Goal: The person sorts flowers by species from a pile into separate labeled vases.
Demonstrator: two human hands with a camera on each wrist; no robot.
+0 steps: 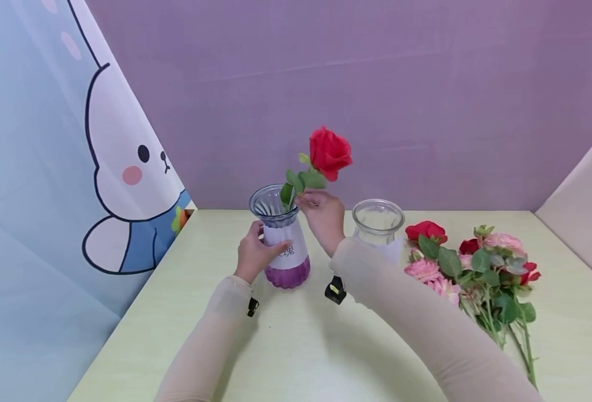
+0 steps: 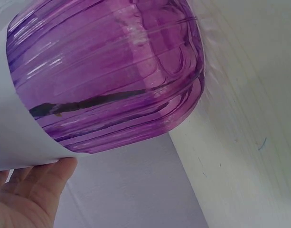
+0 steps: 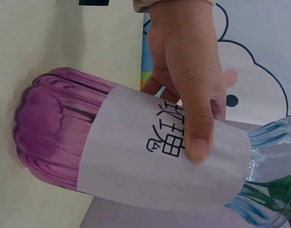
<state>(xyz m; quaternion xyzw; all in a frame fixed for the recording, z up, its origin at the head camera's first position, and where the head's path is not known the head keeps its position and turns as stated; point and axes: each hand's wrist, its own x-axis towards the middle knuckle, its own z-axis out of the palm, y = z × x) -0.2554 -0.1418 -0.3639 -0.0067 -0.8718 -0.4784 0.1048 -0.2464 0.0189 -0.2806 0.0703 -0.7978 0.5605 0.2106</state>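
Observation:
A ribbed glass vase (image 1: 288,274), purple at the base and bluish at its flared rim, stands upright on the table with a white paper band (image 3: 121,152) bearing black characters. My left hand (image 1: 256,254) grips it round the band, thumb across the front. A red rose (image 1: 330,152) with green leaves leans out of the mouth to the right. Right at the rim, my right hand (image 1: 324,216) pinches its stem between thumb and fingers. Through the purple glass the dark lower stem (image 2: 93,102) shows inside the vase.
A second, clear glass vase (image 1: 378,218) stands to the right, partly hidden by my right sleeve (image 1: 396,301). Farther right lies a heap of pink roses (image 1: 423,269) and red roses (image 1: 426,230) with long stems. A purple backdrop (image 1: 376,100) rises behind the table (image 1: 296,357).

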